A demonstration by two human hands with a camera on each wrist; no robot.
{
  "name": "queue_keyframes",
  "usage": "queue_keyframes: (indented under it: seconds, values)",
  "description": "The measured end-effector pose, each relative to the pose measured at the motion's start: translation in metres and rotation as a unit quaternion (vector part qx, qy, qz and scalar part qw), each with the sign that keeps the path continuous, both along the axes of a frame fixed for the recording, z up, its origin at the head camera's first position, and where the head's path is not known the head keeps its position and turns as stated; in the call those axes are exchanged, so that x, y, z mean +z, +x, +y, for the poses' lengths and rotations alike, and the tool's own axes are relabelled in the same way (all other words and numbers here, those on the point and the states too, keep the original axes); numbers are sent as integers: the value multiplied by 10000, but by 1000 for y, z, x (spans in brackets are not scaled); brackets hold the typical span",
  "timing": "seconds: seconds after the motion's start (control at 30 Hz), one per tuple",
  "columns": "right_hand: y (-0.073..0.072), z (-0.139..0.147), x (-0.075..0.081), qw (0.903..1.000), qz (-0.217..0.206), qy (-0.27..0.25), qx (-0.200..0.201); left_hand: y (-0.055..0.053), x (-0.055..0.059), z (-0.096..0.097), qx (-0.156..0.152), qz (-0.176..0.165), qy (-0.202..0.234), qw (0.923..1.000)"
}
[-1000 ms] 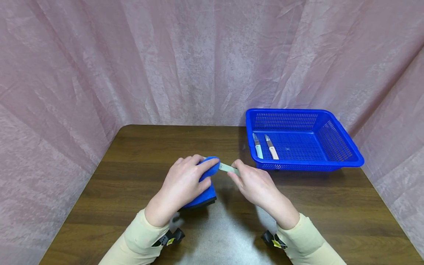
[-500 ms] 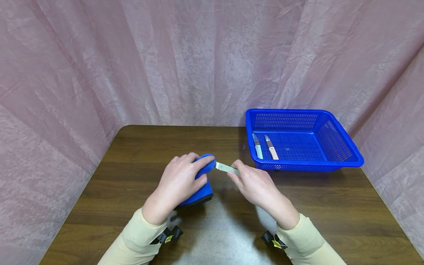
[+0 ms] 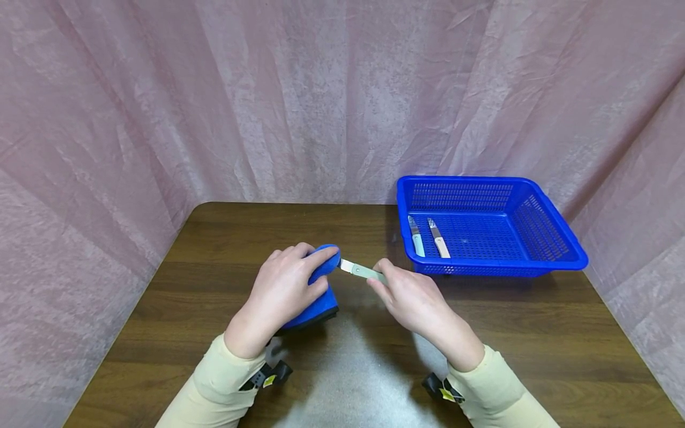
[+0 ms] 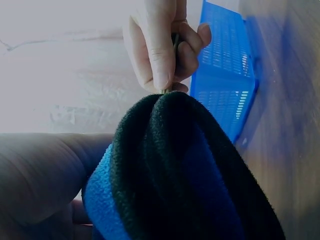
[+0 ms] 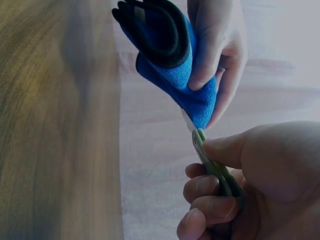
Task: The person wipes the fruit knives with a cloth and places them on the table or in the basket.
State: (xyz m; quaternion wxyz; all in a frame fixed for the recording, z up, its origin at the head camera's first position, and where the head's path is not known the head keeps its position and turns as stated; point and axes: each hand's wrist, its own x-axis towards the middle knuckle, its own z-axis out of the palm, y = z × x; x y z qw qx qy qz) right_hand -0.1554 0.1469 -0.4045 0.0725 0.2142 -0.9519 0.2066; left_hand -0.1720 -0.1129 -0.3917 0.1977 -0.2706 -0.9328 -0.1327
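Note:
My right hand (image 3: 414, 297) grips the pale green handle of a folding knife (image 3: 366, 272), its blade pointing left. With my left hand (image 3: 286, 288) I pinch a folded blue cloth (image 3: 316, 306) with black edging round the blade. Only a short stretch of blade by the handle shows; the cloth hides the rest. In the right wrist view the cloth (image 5: 180, 75) wraps the blade just beyond the handle (image 5: 215, 165), between thumb and fingers. The left wrist view shows the cloth's dark folded edge (image 4: 160, 130) close up.
A blue plastic basket (image 3: 569, 261) stands at the back right of the wooden table (image 3: 225, 238). Inside it, along the left side, lie a knife with a light blue handle (image 3: 418, 244) and one with a cream handle (image 3: 441, 246). Pink curtains (image 3: 299, 107) hang behind.
My left hand and the cloth have slid left along the blade, away from the handle, baring more metal. The right hand and its knife have stayed in place.

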Motion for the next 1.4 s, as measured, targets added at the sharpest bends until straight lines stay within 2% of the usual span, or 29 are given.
queue_keyframes:
  seconds: [0.7, 1.4]
  values:
    - [0, 1, 0, 10000, -12, -6, -27, -5, 1, -6, 194, -203, 26, 9996]
    - [0, 2, 0, 10000, 25, -4, 4, -1, 1, -1, 79, -73, 30, 9999]
